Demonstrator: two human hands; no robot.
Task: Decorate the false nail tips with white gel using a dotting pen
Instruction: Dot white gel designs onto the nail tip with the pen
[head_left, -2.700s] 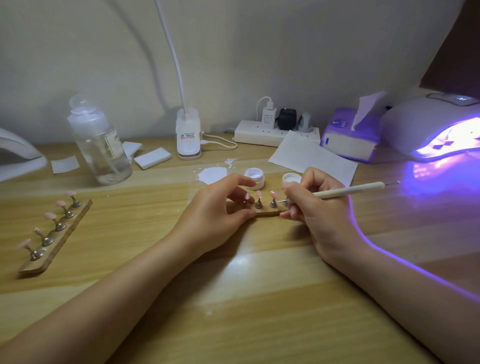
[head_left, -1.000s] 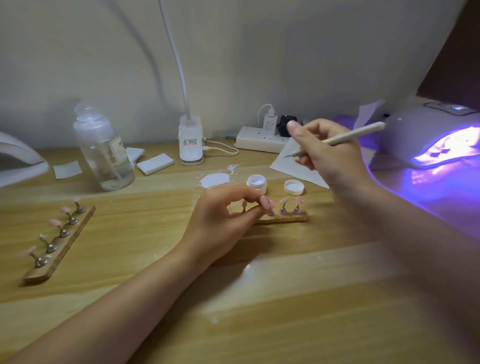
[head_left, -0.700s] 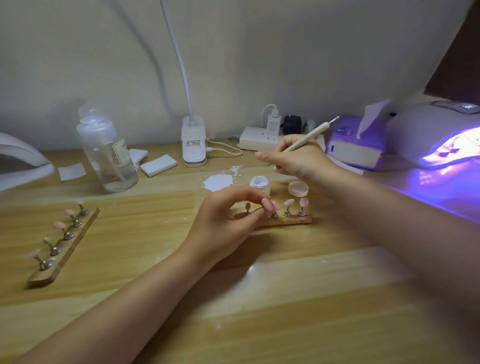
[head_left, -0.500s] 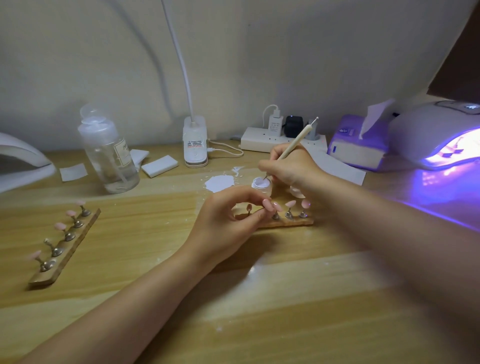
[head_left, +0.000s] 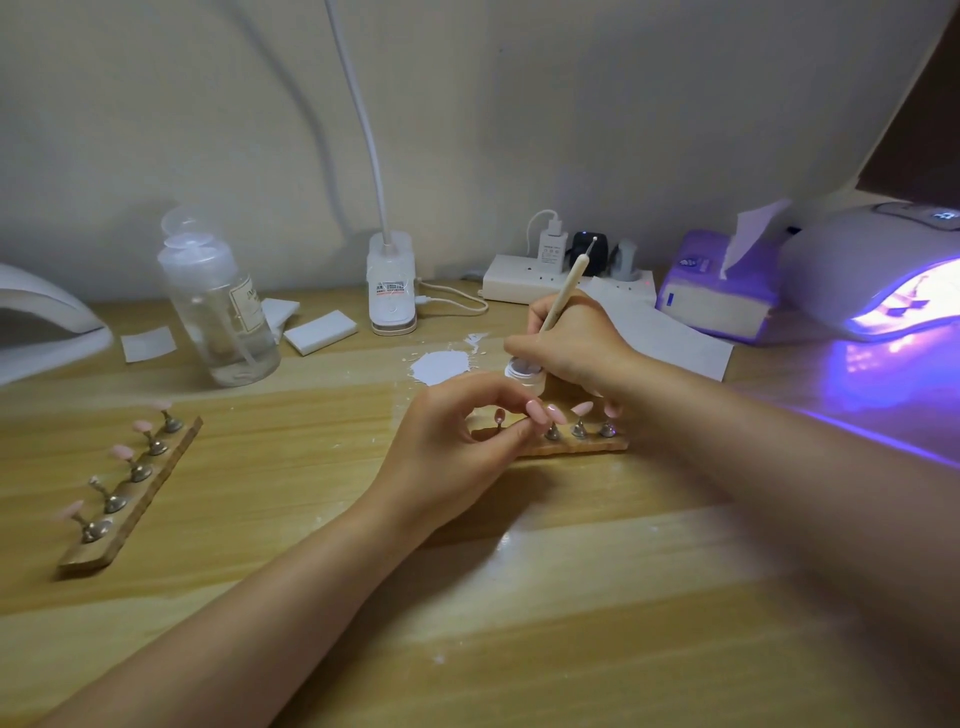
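Note:
My right hand (head_left: 576, 343) grips a cream dotting pen (head_left: 566, 286), held steeply with its lower tip down in the small open white gel jar (head_left: 527, 376). In front of the jar lies a wooden holder (head_left: 582, 444) with several pink false nail tips (head_left: 583, 409) on metal stands. My left hand (head_left: 452, 441) pinches the holder's left part between thumb and fingers, hiding some of the stands. The pen's lower tip is hidden by my fingers.
A second wooden holder (head_left: 132, 483) with pink tips lies at the left. A clear bottle (head_left: 218, 301), a lamp base (head_left: 392, 291), a power strip (head_left: 535, 283), a tissue box (head_left: 719, 291), a sheet of paper (head_left: 670, 338) and a lit UV lamp (head_left: 883, 275) stand along the back. White spill (head_left: 441, 366) marks the table.
My right hand lifted the pen away from the nail tips, swung it up, then brought it down into the gel jar. My left hand kept hold of the holder.

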